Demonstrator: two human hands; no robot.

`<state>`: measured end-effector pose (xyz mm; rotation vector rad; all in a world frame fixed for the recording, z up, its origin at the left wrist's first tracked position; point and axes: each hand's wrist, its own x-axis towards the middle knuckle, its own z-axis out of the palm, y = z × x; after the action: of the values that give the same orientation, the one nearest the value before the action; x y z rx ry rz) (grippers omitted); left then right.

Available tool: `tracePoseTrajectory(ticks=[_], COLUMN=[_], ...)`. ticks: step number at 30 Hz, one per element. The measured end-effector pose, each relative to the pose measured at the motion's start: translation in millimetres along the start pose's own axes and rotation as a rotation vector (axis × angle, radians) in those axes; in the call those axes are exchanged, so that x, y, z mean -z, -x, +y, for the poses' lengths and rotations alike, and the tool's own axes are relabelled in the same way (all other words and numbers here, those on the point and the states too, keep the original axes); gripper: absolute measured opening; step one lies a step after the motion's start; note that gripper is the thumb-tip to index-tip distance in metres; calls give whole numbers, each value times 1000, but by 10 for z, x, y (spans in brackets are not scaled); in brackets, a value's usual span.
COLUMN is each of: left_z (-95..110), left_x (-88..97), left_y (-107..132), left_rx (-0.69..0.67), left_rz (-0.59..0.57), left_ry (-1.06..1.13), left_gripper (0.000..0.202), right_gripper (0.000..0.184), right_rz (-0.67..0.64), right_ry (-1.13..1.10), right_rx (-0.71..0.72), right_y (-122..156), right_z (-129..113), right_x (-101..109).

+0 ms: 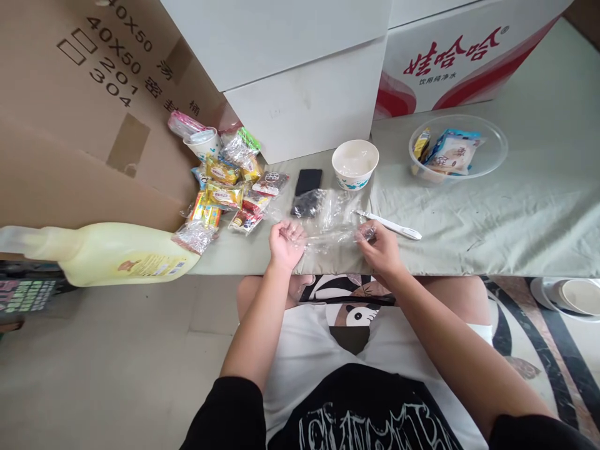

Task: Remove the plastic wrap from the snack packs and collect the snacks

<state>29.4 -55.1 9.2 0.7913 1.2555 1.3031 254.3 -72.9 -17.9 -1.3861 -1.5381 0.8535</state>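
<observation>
My left hand [285,242] and my right hand [380,247] are both closed on a clear plastic bag [328,225] stretched between them at the near edge of the table. The bag lies crumpled over the grey-green cloth [492,219]. Part of it covers a black phone [308,189] just beyond my hands. A white knife-like tool [391,225] lies right next to my right hand. Beyond it stands a white paper bowl [355,164].
A heap of wrapped snacks [229,187] and a paper cup [204,145] sit at the left by a cardboard box [70,112]. A yellow bottle [107,253] lies on its side. A clear bowl [457,150] holds packets. White boxes [300,94] stand behind.
</observation>
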Motion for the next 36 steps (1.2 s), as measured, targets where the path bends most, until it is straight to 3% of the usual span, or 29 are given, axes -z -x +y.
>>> tracePoseTrajectory(ticks=[5,8,9,10,12,14,15,18,20,24,27,29,32,34,36], left_z=[-111,-159,-154,-141,-101,-71,-68,-106,-146,-178,-172,-165,-145,-115,-78], left_x=[20,14,25,42,87,141,171,267,322,356,342,345,404,483,574], left_y=[-62,27,84,151,303,449,512,639,665,619,574,557,513,446,349], left_rx=[-49,-350,-486,-606,-746,-728,-687,-603,-618,-692,-679,-573,-379,-326,-321], left_rz=[152,389,416,360,35,-302,-407,-486,-456,-426,-373,-224,113,258,310], left_ry=[-100,-408,-560,-722,-1024,-1262,-1351,-1485,-1484,-1292,-998,-801,-581,-563,-648], left_gripper=[20,38,41,40,31,38,48,64,55,15,25,29,34,35,33], right_gripper=[13,14,14,14,15,17,17,17,17,14,15,24,43,40,29], right_rz=[52,70,72,71,75,81,86,94,94,55,37,17,-58,-104,-112], right_ry=[-97,-123,-109,-89,-52,-25,-17,-1,0,8,15,16,32,77,135], right_rx=[0,-3,-15,-27,-48,-68,-74,-80,-76,-48,-42,-41,-3,36,48], right_y=[14,0,-5,-9,-14,-14,-13,-14,-18,-24,-20,-16,-17,-23,-28], right_z=[5,-7,-13,-21,-39,-56,-64,-82,-88,-84,-72,-65,-59,-58,-60], right_x=[0,1,2,4,9,15,18,20,18,15,21,19,-14,-53,-93])
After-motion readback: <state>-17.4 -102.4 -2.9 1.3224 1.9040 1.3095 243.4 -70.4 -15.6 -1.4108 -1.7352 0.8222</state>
